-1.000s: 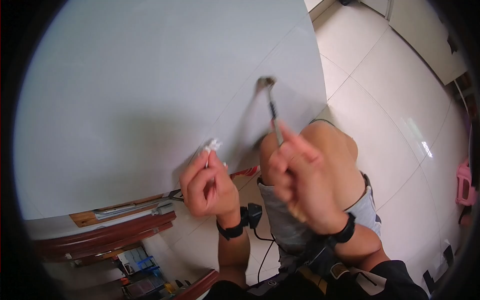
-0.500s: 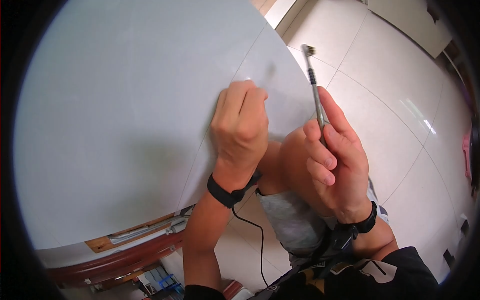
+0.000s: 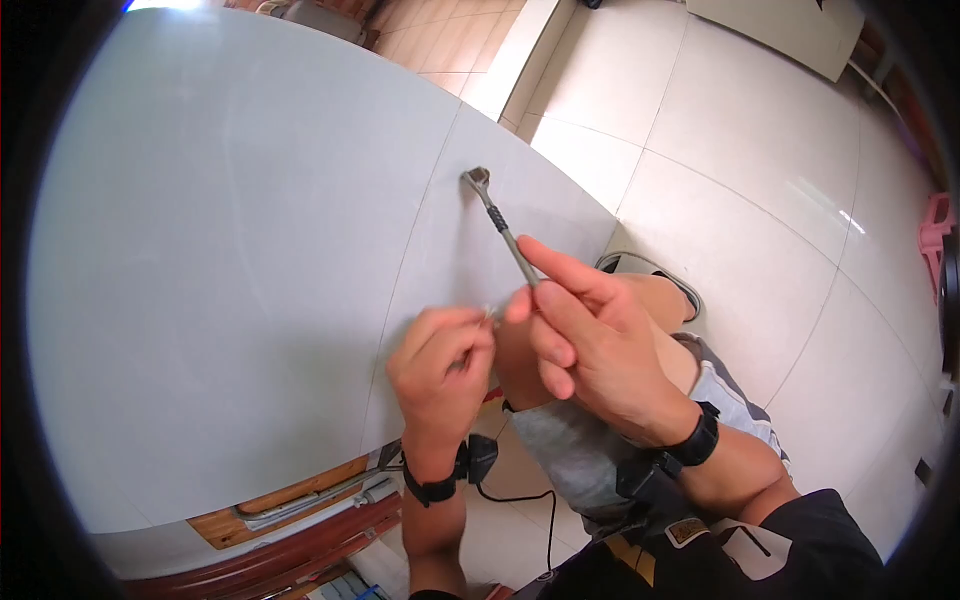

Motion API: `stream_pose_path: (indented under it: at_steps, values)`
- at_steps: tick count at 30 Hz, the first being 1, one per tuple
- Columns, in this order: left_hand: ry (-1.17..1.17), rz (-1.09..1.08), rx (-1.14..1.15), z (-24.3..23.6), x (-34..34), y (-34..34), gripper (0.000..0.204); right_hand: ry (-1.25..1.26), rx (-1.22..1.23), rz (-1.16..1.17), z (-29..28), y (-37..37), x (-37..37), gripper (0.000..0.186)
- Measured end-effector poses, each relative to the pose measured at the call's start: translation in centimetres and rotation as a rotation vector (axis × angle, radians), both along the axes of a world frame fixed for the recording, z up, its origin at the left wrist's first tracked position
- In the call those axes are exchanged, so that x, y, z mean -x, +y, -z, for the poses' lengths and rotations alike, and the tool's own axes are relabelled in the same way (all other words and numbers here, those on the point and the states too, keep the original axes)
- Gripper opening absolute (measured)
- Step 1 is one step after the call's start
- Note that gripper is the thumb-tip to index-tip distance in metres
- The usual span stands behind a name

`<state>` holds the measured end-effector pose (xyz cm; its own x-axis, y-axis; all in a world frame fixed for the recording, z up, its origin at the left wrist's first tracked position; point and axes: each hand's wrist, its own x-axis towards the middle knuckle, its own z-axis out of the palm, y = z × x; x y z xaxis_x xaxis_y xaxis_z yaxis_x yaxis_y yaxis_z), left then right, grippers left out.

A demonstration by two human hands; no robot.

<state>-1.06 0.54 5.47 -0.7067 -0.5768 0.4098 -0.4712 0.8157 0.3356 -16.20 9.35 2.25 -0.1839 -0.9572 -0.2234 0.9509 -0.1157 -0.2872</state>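
My right hand (image 3: 600, 340) grips a slim grey-handled brush (image 3: 513, 245) with a dark banded neck and small dark head, held out over the pale grey board (image 3: 240, 250). Its index finger lies extended along the handle. Beside it, lower left, my left hand (image 3: 440, 370) is closed in a pinch on a small whitish thing (image 3: 487, 313), blurred and partly hidden by the fingers. Both wrists wear black straps with devices.
My legs (image 3: 655, 360) are below the board's edge. Pale tiled floor (image 3: 750, 210) lies to the right, with a pink stool (image 3: 935, 225) at the far right. A wooden piece with metal fittings (image 3: 290, 505) shows under the board at lower left.
Since half a second ago, the brush has swung left over the board, and my left hand has moved downward and turned, its pinching fingertips now facing the right hand. The view has shifted too.
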Motion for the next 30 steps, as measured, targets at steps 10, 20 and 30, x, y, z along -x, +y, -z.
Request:
stream_pose_path:
  at_steps: [10,20,30]
  values:
    - [0.407,-0.68,-0.289,8.7,-12.7,9.4,0.022,0.117,0.112,-0.195,0.2,-0.3,-1.8,0.048]
    - [0.613,-0.791,-0.296,8.3,-12.4,13.0,0.015,0.412,0.154,-0.244,-3.3,2.2,-3.9,0.042]
    - [0.622,-0.761,-0.139,7.7,-12.2,14.1,0.011,1.415,0.791,0.057,-11.4,-1.4,-7.4,0.045]
